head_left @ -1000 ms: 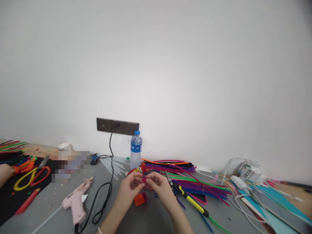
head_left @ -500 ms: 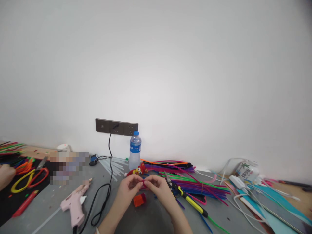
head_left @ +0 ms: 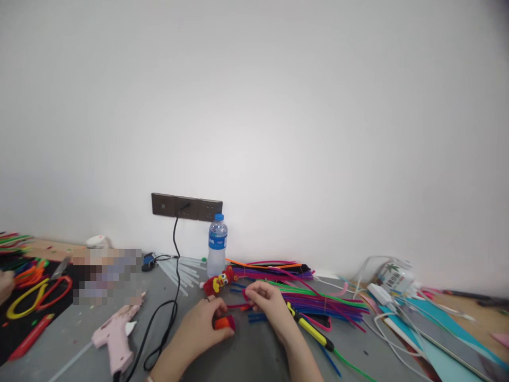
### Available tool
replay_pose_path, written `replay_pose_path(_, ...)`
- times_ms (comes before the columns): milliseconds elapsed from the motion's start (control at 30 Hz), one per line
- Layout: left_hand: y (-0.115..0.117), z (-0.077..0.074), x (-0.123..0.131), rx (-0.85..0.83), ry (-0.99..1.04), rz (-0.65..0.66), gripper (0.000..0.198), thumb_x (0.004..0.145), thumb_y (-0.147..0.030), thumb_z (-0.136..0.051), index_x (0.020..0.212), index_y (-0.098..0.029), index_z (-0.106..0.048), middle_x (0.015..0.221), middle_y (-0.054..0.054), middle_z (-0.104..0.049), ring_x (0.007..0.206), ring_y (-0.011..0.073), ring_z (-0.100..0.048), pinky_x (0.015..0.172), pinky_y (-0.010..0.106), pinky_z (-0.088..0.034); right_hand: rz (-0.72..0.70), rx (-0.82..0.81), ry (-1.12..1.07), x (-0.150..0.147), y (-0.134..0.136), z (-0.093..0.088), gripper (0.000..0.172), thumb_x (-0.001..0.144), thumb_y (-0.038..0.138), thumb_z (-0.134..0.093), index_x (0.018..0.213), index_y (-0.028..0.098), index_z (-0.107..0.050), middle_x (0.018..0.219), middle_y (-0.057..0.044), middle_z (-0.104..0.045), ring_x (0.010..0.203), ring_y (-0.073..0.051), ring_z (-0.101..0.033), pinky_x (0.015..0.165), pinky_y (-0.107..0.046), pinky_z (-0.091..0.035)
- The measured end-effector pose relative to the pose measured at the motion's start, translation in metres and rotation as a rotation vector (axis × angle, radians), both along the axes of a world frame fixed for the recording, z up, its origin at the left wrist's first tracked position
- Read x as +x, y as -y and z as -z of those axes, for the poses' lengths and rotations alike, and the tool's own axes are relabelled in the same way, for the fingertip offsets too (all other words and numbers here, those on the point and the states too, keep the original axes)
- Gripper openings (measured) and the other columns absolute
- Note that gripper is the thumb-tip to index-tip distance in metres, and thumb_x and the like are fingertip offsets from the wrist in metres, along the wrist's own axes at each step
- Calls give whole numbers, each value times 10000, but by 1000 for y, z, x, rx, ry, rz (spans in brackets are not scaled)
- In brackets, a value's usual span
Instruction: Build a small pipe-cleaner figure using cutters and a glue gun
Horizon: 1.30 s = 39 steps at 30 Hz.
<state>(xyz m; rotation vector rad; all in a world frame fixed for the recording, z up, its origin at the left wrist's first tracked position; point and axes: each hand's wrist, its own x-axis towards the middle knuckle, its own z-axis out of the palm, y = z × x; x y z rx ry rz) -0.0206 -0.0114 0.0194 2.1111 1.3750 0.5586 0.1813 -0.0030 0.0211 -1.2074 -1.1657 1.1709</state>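
My left hand (head_left: 202, 324) has its thumb and fingers closed around a small orange and red fuzzy piece (head_left: 223, 322) low over the grey table. To its right, my right hand (head_left: 265, 303) pinches a small dark pink pipe cleaner piece (head_left: 247, 295) between thumb and fingertips; most of it is hidden. A red pipe cleaner (head_left: 235, 306) lies between the two hands. Just beyond them rests a red and yellow figure (head_left: 218, 281) with round eyes. Short blue pipe cleaners (head_left: 257, 318) lie under my right hand.
Bundled pipe cleaners (head_left: 310, 302) and yellow-handled pliers (head_left: 314, 331) lie on the right. A bottle (head_left: 217, 249) stands by the wall. At left are a pink glue gun (head_left: 115, 337), its black cord (head_left: 174, 302), scissors (head_left: 50, 294) and another person's hand (head_left: 5, 285). White cables (head_left: 392, 339) lie far right.
My hands have moved apart. The left came down and closed on the orange piece from the table; the right shifted right with the dark pink piece. The view turned slightly right.
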Motion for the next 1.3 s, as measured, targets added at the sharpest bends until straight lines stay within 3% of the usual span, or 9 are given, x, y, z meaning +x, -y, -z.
replay_pose_path(200, -5, 11, 3, 13, 3, 30, 152, 641, -161, -616, 788, -195, -630, 819, 19, -646, 778, 202, -598, 658, 250, -384, -22, -37, -41, 2, -4, 6, 421, 549, 545, -801, 662, 168, -655, 502, 25, -615, 468, -131, -557, 480, -234, -424)
replay_pose_path(400, -9, 6, 9, 149, 258, -57, 130, 709, -192, -598, 836, -213, -588, 887, 42, -666, 838, 222, -616, 735, 281, -438, -30, 21, -78, -1, -6, 8, 451, 554, 564, -803, 708, 164, -664, 526, 24, -610, 492, -131, -555, 503, -240, -436)
replay_pose_path(567, -11, 8, 13, 33, 481, -66, 124, 748, -261, -617, 824, -210, -534, 730, -4, -625, 647, 173, -577, 591, 240, -426, -27, 156, -37, -11, -6, 6, 431, 629, 572, -757, 705, 161, -654, 532, 13, -597, 485, -130, -525, 488, -242, -406)
replay_pose_path(733, -13, 21, 19, -84, 752, -5, 214, 761, -356, -651, 846, -199, -533, 751, -7, -594, 673, 164, -565, 600, 231, -443, -26, 257, 22, -18, -4, 2, 347, 683, 487, -746, 721, 153, -657, 632, -19, -646, 577, -156, -573, 572, -264, -444)
replay_pose_path(933, -14, 31, 23, -103, 796, 12, 234, 777, -382, -660, 839, -196, -531, 695, -19, -590, 612, 144, -531, 566, 218, -402, -13, 291, 80, -16, -3, -1, 319, 729, 466, -707, 695, 150, -689, 635, -37, -661, 585, -168, -577, 578, -270, -449)
replay_pose_path(1100, -14, 27, 24, -116, 856, -23, 264, 729, -392, -702, 817, -198, -545, 685, -21, -592, 598, 144, -530, 555, 219, -401, -64, 281, 58, -12, -1, -5, 360, 783, 506, -650, 748, 158, -737, 643, -48, -679, 597, -176, -591, 569, -269, -463)
replay_pose_path(1300, -14, 24, 23, -108, 848, -31, 241, 727, -353, -699, 819, -193, -544, 691, -19, -587, 602, 141, -519, 553, 217, -390, -111, 252, 11, -8, -4, 2, 323, 733, 474, -720, 829, 169, -758, 750, -66, -728, 654, -189, -631, 633, -292, -497)
